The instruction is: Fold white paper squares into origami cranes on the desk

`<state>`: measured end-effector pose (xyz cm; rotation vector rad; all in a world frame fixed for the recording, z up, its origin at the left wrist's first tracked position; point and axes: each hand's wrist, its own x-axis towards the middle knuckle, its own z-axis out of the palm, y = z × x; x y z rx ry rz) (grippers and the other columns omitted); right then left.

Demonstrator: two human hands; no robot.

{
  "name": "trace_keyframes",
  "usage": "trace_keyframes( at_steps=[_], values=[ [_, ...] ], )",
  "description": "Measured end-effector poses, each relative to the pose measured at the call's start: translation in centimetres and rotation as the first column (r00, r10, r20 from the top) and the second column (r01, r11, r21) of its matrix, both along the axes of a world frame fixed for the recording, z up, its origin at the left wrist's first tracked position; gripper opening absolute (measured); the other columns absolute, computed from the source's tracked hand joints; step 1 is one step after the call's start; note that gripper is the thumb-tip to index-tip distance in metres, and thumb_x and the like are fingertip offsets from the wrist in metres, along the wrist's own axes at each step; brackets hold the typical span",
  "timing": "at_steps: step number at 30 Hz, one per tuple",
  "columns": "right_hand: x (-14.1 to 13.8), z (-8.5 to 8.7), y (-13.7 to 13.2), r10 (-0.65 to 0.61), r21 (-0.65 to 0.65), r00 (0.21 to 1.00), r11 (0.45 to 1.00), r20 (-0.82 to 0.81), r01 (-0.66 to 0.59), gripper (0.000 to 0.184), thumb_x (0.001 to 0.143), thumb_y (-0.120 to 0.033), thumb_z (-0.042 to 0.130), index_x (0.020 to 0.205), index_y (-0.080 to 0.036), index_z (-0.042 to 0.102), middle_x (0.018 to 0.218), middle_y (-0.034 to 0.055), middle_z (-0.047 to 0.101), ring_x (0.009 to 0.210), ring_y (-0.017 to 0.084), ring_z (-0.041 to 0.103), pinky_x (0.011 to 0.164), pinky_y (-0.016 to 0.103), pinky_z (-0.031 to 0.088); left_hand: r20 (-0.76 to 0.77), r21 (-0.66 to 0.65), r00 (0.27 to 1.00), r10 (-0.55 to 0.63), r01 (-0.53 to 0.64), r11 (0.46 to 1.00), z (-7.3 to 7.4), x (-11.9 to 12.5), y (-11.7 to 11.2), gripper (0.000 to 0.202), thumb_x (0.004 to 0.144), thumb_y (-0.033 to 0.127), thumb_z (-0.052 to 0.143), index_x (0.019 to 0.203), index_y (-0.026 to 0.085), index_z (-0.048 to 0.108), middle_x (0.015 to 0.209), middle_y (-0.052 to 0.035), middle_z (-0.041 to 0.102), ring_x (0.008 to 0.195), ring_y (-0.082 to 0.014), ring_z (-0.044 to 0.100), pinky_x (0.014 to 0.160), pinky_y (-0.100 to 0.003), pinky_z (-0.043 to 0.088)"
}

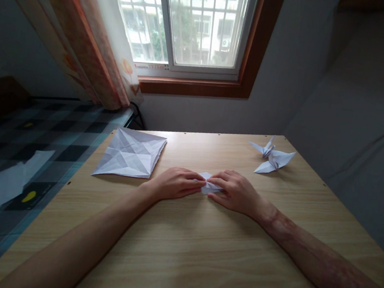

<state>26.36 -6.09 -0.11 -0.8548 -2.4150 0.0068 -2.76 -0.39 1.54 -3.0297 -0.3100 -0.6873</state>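
A small folded piece of white paper [208, 185] lies on the wooden table [199, 257], mostly hidden by my fingers. My left hand [175, 184] pinches its left side, fingers pressed together. My right hand [237, 191] pinches its right side in the same way. The fingertips of both hands almost meet over the paper. A creased square sheet of white paper [131, 154] lies flat to the left of my left hand. A finished paper crane [272, 156] stands at the far right of the table.
The table's left edge [68, 180] borders a bed with a checked cover [19, 155], where loose white sheets [1, 183] lie. A window [193, 22] and a curtain [95, 48] are behind the table. A grey wall [365, 128] runs along the right.
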Motion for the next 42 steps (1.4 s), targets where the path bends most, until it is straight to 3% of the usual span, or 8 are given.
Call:
trace_keyframes(
  at_steps=[5,8,14,22,31,42],
  values=[
    [0.11,0.09,-0.18,0.010,-0.004,1.000,1.000,0.028,-0.009,0.039,0.100,-0.028,0.075,0.139,-0.025,0.069,0.125,0.0111,0.079,0.107,0.030,0.073,0.095,0.046,0.058,-0.004,0.044,1.000,0.000,0.001,0.999,-0.07,-0.02,-0.12,0.029,0.109,0.025,0.061,0.134,0.022,0.076,0.129,-0.0099,0.082,0.105,-0.0214,0.083,0.091,-0.029,0.066],
    [0.15,0.14,-0.25,0.020,-0.001,0.999,1.000,0.034,-0.020,0.039,0.099,-0.022,0.072,0.138,-0.024,0.069,0.126,0.0110,0.079,0.107,0.030,0.073,0.095,0.046,0.057,0.029,-0.021,0.999,0.027,-0.026,0.999,-0.04,0.00,-0.13,0.032,0.104,0.022,0.062,0.132,0.023,0.077,0.128,-0.0079,0.083,0.102,-0.0208,0.083,0.089,-0.029,0.066],
    [0.21,0.37,-0.24,0.019,0.063,0.998,0.998,0.063,-0.023,0.025,0.103,-0.021,0.068,0.127,-0.026,0.074,0.122,0.0079,0.081,0.102,0.026,0.074,0.091,0.042,0.054,0.059,-0.161,0.998,0.028,-0.018,0.987,0.27,-0.18,0.11,0.040,0.092,0.017,0.065,0.129,0.024,0.079,0.127,-0.0070,0.083,0.107,-0.0216,0.082,0.100,-0.034,0.065],
    [0.21,0.22,-0.06,0.027,0.088,0.998,0.996,0.051,-0.031,0.021,0.105,-0.020,0.067,0.123,-0.026,0.076,0.119,0.0068,0.082,0.100,0.024,0.074,0.089,0.040,0.053,0.040,-0.108,0.999,0.029,-0.024,0.994,0.37,-0.33,0.30,0.024,0.105,0.029,0.068,0.124,0.027,0.082,0.126,-0.0064,0.084,0.105,-0.0193,0.082,0.097,-0.031,0.064],
    [-0.05,-0.17,0.11,0.029,0.087,0.999,0.996,-0.042,-0.025,0.015,0.100,-0.014,0.069,0.109,-0.024,0.076,0.112,0.0062,0.084,0.096,0.024,0.077,0.089,0.040,0.057,0.038,-0.082,0.998,0.042,-0.039,0.996,0.15,-0.34,0.27,0.023,0.103,0.033,0.071,0.122,0.025,0.082,0.125,-0.0077,0.084,0.105,-0.0206,0.082,0.098,-0.031,0.064],
    [0.13,-0.52,0.15,-0.070,-0.010,0.987,0.998,-0.144,0.069,0.013,0.100,-0.018,0.070,0.110,-0.024,0.075,0.101,0.0072,0.084,0.090,0.025,0.079,0.086,0.038,0.060,0.035,-0.060,0.996,0.080,-0.078,0.995,-0.13,-0.11,0.19,0.029,0.107,0.024,0.060,0.130,0.022,0.078,0.123,-0.0092,0.084,0.103,-0.0205,0.082,0.094,-0.030,0.064]
  ],
)
